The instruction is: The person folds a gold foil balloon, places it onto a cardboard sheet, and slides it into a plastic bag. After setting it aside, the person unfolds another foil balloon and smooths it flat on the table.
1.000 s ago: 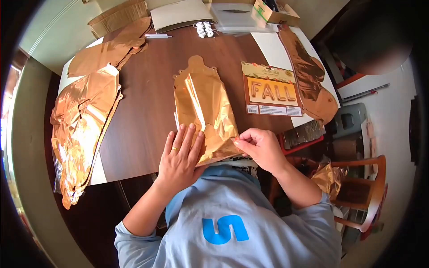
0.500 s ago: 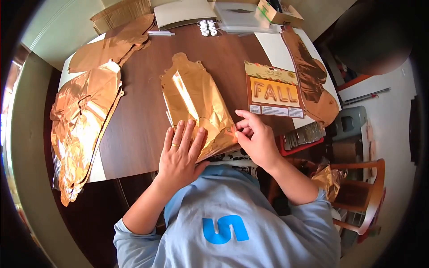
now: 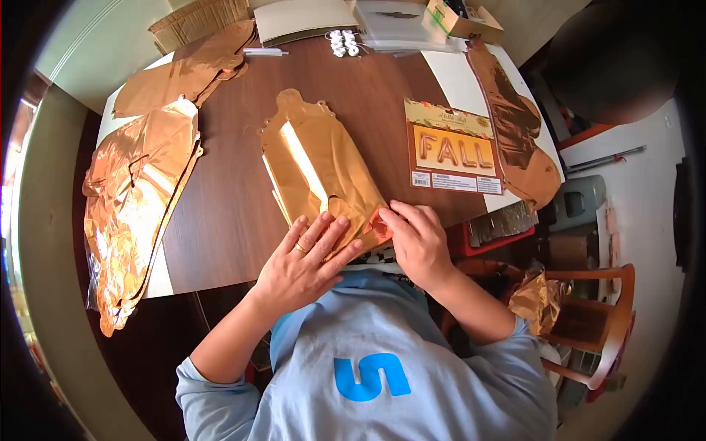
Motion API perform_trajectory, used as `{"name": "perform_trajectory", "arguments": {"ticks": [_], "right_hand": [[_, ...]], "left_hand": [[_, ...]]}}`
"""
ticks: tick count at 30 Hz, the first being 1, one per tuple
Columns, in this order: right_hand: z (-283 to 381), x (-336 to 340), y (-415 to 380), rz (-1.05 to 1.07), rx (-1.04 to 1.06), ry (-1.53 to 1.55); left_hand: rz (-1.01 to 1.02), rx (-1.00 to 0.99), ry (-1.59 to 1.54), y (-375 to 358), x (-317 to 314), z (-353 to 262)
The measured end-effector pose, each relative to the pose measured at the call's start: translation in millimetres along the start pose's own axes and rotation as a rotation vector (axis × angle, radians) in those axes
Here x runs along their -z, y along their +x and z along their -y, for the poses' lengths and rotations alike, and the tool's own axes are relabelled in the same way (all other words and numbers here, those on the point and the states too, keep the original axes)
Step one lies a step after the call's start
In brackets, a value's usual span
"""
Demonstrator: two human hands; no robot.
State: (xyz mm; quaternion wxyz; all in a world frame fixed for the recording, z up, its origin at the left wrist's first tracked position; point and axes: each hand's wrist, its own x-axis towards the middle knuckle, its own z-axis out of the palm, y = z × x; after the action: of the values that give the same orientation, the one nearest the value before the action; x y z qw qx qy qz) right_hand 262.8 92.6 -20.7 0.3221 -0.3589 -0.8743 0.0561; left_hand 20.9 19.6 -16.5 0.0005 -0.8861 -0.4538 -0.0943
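Fingers (image 3: 314, 232) of the left hand (image 3: 294, 273) lie slightly spread on the layered gold foil (image 3: 312, 151); the right hand (image 3: 421, 248) pinches its near right corner. The foil lies at the middle of the table's (image 3: 220, 176) near edge. Right of it on the table is the FALL package (image 3: 452, 151); past the table's right edge, a red tray (image 3: 507, 239) holds silvery packets (image 3: 504, 220).

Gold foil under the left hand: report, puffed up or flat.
Flat: the gold foil lies thin and creased on the table under the spread left hand.

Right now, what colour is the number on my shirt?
Bright blue, seen best in the head view.
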Motion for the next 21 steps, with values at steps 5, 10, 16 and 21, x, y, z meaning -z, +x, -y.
{"name": "perform_trajectory", "arguments": {"ticks": [5, 10, 16, 21], "right_hand": [[1, 10, 1, -0.050, -0.099, 0.138], [11, 36, -11, 0.088, -0.391, 0.341], [6, 33, -31, 0.300, -0.909, 1.016], [-1, 32, -30, 0.368, -1.013, 1.298]], "left_hand": [[-0.028, -0.036, 0.053, 0, 0, 1], [-0.077, -0.089, -0.044, -5, 6, 2], [-0.108, -0.140, -0.057, -10, 3, 2], [-0.101, -0.147, -0.062, -10, 4, 2]]}}
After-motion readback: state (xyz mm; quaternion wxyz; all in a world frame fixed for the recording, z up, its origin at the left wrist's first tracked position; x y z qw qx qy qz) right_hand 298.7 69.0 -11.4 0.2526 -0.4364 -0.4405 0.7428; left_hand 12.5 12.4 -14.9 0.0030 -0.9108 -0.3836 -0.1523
